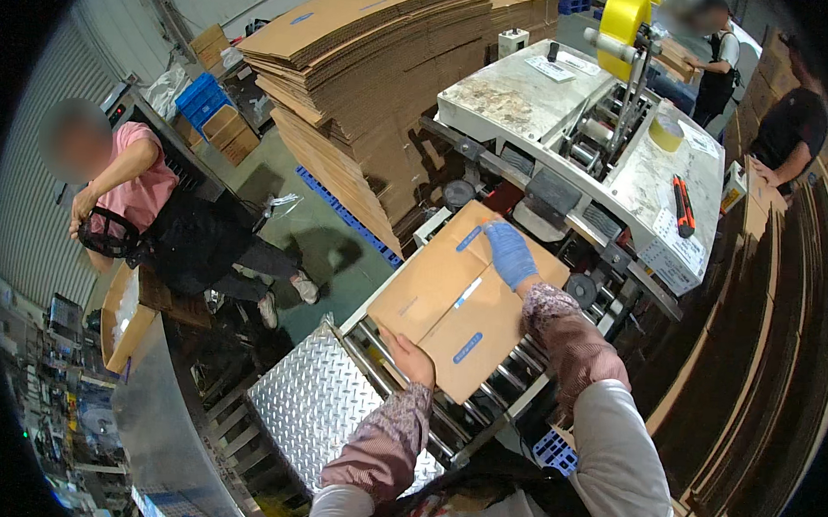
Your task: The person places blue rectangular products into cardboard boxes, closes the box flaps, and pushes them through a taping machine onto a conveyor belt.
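A brown cardboard box (pixel 430 305) with blue printed marks lies on the roller conveyor (pixel 520 369) in front of me, at the mouth of the carton sealing machine (pixel 523 97). A short white strip runs along its middle seam. My left hand (pixel 408 358), bare, rests against the box's near left edge with its fingers stretched out. Lying on the box's upper face is my right hand (pixel 509 253), in a blue glove, its fingers extended toward the far edge. Both forearms wear patterned sleeve covers.
Flat cardboard stacks stand behind (pixel 366 81) and at the right (pixel 761 348). On the machine are a red utility knife (pixel 682 207), a tape roll (pixel 665 133) and a yellow tape reel (pixel 624 32). A diamond-plate surface (pixel 310 411) adjoins the conveyor. A person in pink (pixel 141 163) stands left; two more work far right.
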The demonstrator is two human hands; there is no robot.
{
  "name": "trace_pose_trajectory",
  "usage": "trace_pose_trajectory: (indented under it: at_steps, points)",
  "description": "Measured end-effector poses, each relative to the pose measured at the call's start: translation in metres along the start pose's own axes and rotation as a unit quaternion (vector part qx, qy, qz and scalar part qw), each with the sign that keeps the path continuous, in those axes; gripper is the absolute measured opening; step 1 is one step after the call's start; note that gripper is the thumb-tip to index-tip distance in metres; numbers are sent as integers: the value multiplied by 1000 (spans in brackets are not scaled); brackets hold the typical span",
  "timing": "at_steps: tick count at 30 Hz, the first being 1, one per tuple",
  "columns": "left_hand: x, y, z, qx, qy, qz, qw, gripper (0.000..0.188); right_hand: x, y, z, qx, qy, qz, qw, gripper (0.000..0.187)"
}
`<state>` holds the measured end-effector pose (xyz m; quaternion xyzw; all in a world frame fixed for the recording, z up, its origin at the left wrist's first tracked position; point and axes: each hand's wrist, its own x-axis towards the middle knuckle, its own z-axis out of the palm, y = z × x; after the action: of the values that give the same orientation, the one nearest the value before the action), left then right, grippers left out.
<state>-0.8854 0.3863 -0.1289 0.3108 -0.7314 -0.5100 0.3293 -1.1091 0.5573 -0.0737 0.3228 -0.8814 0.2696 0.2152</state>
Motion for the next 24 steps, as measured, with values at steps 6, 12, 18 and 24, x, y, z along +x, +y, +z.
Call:
trace_pose_trajectory:
  at_steps: [6, 12, 18, 24]
  points:
    - [32, 26, 15, 17, -180, -33, 983, 56, -47, -98, 28, -15, -72, -47, 996, 45]
    - [-68, 9, -72, 5, -359, 51, 932, 54, -182, -165, -36, 52, -102, 19, 993, 54]
    - [-185, -177, -329, 270, -523, 63, 806, 48, -218, -301, -281, -123, -76, -64, 987, 52]
    - [-173, -276, -482, 370, -449, 38, 813, 40, -254, -305, -549, -631, 159, 159, 743, 42]
